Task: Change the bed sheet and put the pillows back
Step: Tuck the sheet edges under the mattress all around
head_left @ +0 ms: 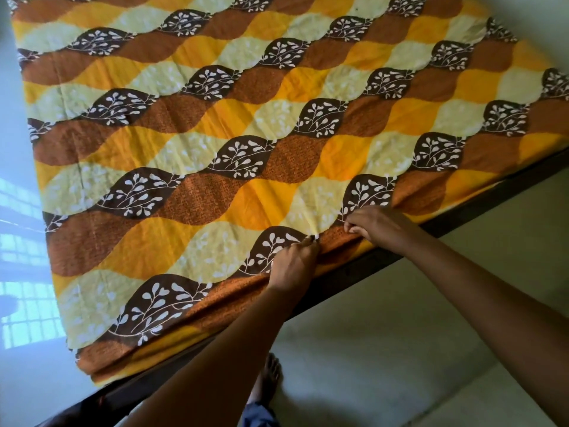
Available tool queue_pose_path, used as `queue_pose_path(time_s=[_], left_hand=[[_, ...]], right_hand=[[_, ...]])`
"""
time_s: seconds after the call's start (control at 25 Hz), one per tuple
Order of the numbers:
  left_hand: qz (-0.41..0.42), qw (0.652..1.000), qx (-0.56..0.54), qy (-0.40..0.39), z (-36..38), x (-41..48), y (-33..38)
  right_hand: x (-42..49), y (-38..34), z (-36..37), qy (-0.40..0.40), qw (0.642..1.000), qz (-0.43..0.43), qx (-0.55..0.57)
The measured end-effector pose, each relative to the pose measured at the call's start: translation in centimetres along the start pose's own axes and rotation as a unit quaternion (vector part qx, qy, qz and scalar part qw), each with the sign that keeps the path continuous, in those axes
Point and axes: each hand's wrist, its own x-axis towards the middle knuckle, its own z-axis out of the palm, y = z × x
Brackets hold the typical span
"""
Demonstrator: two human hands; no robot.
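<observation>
Pinching sheet [215,149] edge; left hand [292,266] near right hand [374,226]

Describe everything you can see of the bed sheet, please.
The bed sheet is thin printed cloth: wavy leaf shapes in brown, orange and pale yellow, some dark brown with white twigs. It lies spread flat over the bed, faintly creased, its near edge folded down above the dark bed frame. The left hand and right hand both pinch it at that edge, gathering small folds.
</observation>
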Motion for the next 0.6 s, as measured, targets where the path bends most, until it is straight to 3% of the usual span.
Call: queue_pose_path(time_s=[0.16, 0.48, 0.6], left_hand=[[0.001, 0.998, -0.061, 0.01, -0.5, -0.5, 0.4], [-0.023, 0.992, -0.082, -0.092, -1.9, -0.8, 1.1], [-0.059, 0.988, -0.133, -0.051, -5.0, -2.8, 0.1]], right_hand=[[-0.7, 0.9, -1.2, -0.069, 0.997, -0.009, 0.03], [-1.6, 1.2, -0.4, -0.071, 0.993, 0.058, 0.07], [-2.1, -0.9, -0.7, -0.037, 0.991, 0.053, 0.114]])
